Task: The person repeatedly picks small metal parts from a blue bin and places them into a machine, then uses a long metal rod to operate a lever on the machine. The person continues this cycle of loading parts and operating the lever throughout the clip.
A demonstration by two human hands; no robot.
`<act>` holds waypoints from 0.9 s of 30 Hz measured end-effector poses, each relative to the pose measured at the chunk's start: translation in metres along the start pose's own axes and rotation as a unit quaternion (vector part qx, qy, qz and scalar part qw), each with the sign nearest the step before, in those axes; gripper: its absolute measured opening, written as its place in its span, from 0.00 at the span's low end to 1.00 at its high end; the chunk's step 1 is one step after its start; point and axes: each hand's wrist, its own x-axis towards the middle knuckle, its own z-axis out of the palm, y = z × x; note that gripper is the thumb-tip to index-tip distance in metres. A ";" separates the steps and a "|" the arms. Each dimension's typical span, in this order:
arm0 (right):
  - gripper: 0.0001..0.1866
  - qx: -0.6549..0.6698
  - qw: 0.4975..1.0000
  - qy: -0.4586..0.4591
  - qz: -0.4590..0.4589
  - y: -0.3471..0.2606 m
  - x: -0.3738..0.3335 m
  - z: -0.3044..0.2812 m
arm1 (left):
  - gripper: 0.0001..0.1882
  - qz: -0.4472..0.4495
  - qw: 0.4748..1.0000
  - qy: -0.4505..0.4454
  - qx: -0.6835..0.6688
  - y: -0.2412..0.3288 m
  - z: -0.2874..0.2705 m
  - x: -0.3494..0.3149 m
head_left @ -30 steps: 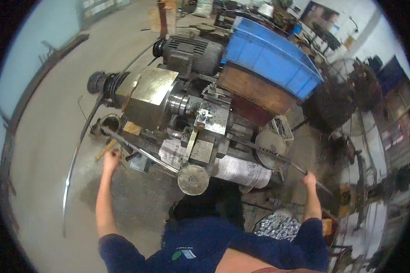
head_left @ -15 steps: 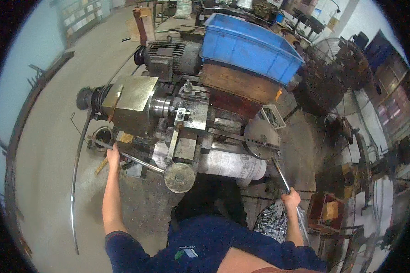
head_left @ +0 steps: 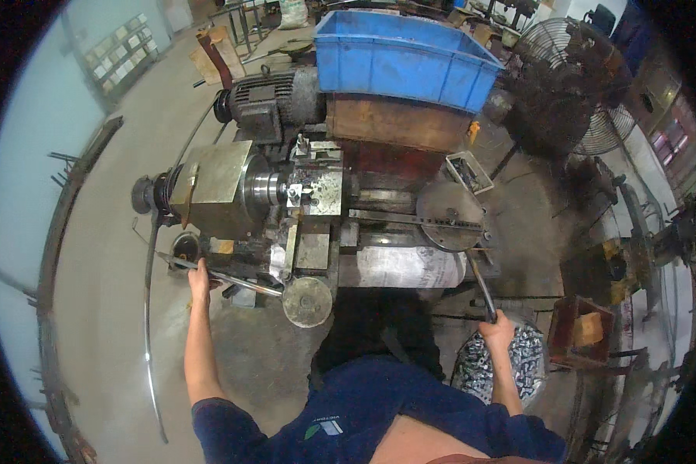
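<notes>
A lathe-like machine stands before me, with a metal spindle [head_left: 267, 188] beside its tool slide [head_left: 315, 193]. My left hand [head_left: 199, 281] is closed round a long steel lever [head_left: 243, 284], whose inner end meets a round metal hub [head_left: 308, 301]. On the other side, my right hand [head_left: 497, 332] grips the end of a metal lever handle [head_left: 482, 288]. That handle slopes up toward a large round disc [head_left: 448, 215]. Below my right forearm lies a round heap of small shiny metal parts [head_left: 530, 357].
A blue plastic crate [head_left: 406, 66] rests on a wooden box [head_left: 394, 122] behind the machine. The motor [head_left: 264, 104] sits at its far left. A big fan [head_left: 568, 85] stands at the far right, and a reddish-brown box [head_left: 580, 332] is near the metal parts.
The view has shifted and turned slightly. Both hands keep their grips on the levers. A stretch of bar that showed below my right hand no longer shows.
</notes>
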 end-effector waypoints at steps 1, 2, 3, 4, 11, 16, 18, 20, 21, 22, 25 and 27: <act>0.20 -0.020 1.000 0.016 -0.015 0.004 0.003 0.003 | 0.20 -0.008 1.000 -0.011 0.014 0.000 -0.003 0.004; 0.20 -0.039 0.998 0.030 -0.031 0.004 0.002 0.005 | 0.20 -0.017 0.999 -0.020 0.029 -0.001 -0.008 0.006; 0.20 -0.057 0.996 0.044 -0.047 0.005 0.003 0.008 | 0.21 -0.020 1.000 -0.003 0.022 -0.003 -0.009 0.008; 0.19 -0.085 0.990 0.078 -0.075 0.018 0.013 0.017 | 0.21 -0.023 1.000 0.015 0.016 -0.007 -0.008 0.008; 0.27 -0.260 0.962 0.074 -0.045 0.029 0.152 -0.022 | 0.25 0.046 0.997 -0.020 -0.050 -0.002 0.001 -0.016; 0.37 -0.174 0.964 0.199 -0.031 0.009 0.182 0.003 | 0.25 -0.003 0.990 -0.076 -0.117 -0.039 -0.018 -0.017; 0.41 -0.081 0.966 0.212 -0.122 -0.015 0.158 0.014 | 0.24 -0.015 0.998 -0.062 -0.008 -0.082 -0.043 -0.005; 0.45 -0.006 0.958 0.219 -0.184 -0.005 0.131 0.028 | 0.24 0.062 0.968 -0.045 0.240 -0.104 -0.047 0.001; 0.43 0.052 0.968 0.167 -0.178 0.003 0.121 0.036 | 0.24 0.143 0.921 -0.025 0.362 -0.103 -0.041 0.003; 0.41 0.075 0.976 0.127 -0.163 0.007 0.105 0.043 | 0.26 0.152 0.879 -0.040 0.451 -0.086 -0.029 -0.002; 0.27 0.112 0.985 0.021 -0.128 -0.007 0.068 0.047 | 0.27 0.120 0.783 -0.127 0.597 -0.067 -0.007 0.000; 0.22 0.141 0.980 0.016 -0.143 -0.019 0.055 0.043 | 0.25 0.175 0.682 -0.117 0.701 -0.110 -0.007 0.031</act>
